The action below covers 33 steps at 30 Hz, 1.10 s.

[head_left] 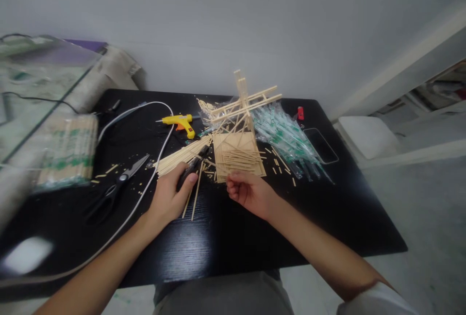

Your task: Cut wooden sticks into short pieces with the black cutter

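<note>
A small structure of wooden sticks (240, 147) stands on the black table (233, 242), a flat stick platform with an upright mast and crossbars. My right hand (249, 191) curls at the platform's near edge, fingers closed against it. My left hand (171, 196) is wrapped around dark-handled pliers (194, 164) that point at a loose pile of sticks (180, 157). Two single sticks (194, 193) lie beside that hand.
A yellow glue gun (182, 123) with a white cable (145, 189) lies behind the sticks. Black scissors (116, 189) sit at left near a wrapped bundle of sticks (67, 152). Plastic-wrapped packets (287, 138), a phone (322, 145) and a small red object (300, 112) are at right.
</note>
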Each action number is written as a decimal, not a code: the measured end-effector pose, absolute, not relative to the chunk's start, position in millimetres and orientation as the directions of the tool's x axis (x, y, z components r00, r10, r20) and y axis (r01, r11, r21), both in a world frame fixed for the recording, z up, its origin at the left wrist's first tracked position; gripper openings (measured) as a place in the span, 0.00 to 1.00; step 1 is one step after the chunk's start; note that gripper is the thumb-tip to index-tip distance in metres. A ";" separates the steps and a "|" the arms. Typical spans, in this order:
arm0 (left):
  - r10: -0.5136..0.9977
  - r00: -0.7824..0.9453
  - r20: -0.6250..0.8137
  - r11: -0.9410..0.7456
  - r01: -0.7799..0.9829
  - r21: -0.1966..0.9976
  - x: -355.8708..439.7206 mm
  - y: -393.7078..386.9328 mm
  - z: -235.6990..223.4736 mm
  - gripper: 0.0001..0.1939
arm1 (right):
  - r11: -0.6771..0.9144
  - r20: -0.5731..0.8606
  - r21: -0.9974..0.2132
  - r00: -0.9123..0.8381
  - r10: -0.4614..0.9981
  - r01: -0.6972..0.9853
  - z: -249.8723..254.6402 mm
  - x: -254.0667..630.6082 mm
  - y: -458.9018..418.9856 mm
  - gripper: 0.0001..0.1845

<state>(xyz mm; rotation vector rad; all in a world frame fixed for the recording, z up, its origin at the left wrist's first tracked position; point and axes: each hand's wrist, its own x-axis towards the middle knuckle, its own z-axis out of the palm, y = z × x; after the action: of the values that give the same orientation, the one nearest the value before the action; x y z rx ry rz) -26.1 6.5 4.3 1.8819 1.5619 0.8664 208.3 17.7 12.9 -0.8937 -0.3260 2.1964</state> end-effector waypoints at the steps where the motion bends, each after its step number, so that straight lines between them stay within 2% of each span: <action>1: 0.984 0.119 0.133 -0.179 0.622 0.763 -26.5 6.6 3.3 0.19 | -0.694 -0.494 -0.473 -0.489 0.719 -0.543 14.0 206.7 17.9 0.07; 5: 0.985 0.113 0.129 -0.170 0.567 0.806 -27.2 7.2 0.8 0.20 | -0.650 -0.436 -0.542 -0.482 0.760 -0.534 16.9 200.7 17.8 0.07; 9: 0.988 0.090 0.128 -0.156 0.515 0.843 -29.1 8.4 -0.4 0.21 | -0.553 -0.367 -0.723 -0.448 0.815 -0.414 16.2 193.8 18.3 0.08; 12: 0.987 0.090 0.136 -0.162 0.481 0.862 -32.3 9.7 -1.3 0.21 | -0.413 -0.293 -0.871 -0.392 0.872 -0.267 11.7 188.6 22.1 0.16; 16: 0.983 0.118 0.143 -0.180 0.431 0.884 -37.1 11.8 -0.6 0.21 | -0.149 -0.112 -0.982 -0.271 0.956 -0.118 6.7 186.6 31.3 0.17; 19: 0.978 0.135 0.162 -0.206 0.458 0.865 -39.4 12.9 2.4 0.22 | -0.031 -0.023 -0.999 -0.207 0.978 -0.037 10.5 192.2 37.0 0.16; 22: 0.969 0.166 0.184 -0.246 0.552 0.797 -40.0 13.1 4.9 0.21 | 0.066 0.064 -0.998 -0.144 0.988 0.011 19.6 201.1 37.6 0.20; 24: 0.962 0.184 0.203 -0.274 0.617 0.738 -39.4 12.6 4.9 0.21 | 0.143 0.127 -0.986 -0.167 0.978 0.085 25.4 205.1 34.1 0.18; 27: 0.953 0.224 0.204 -0.302 0.676 0.672 -37.5 11.1 3.0 0.21 | 0.266 0.196 -0.931 -0.271 0.942 0.251 30.0 205.3 24.0 0.10; 30: 0.952 0.263 0.159 -0.304 0.724 0.620 -35.6 9.0 2.3 0.22 | 0.269 0.151 -0.913 -0.358 0.921 0.306 29.6 201.0 13.8 0.06; 33: 0.952 0.285 0.114 -0.298 0.769 0.566 -34.4 7.1 4.7 0.23 | 0.178 0.062 -0.947 -0.391 0.918 0.267 27.0 198.6 9.0 0.09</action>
<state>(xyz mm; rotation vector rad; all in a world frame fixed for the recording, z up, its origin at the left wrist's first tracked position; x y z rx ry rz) -34.4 7.1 4.7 2.1577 1.5469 0.6167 198.6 9.0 27.0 -1.1219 -1.7832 1.2318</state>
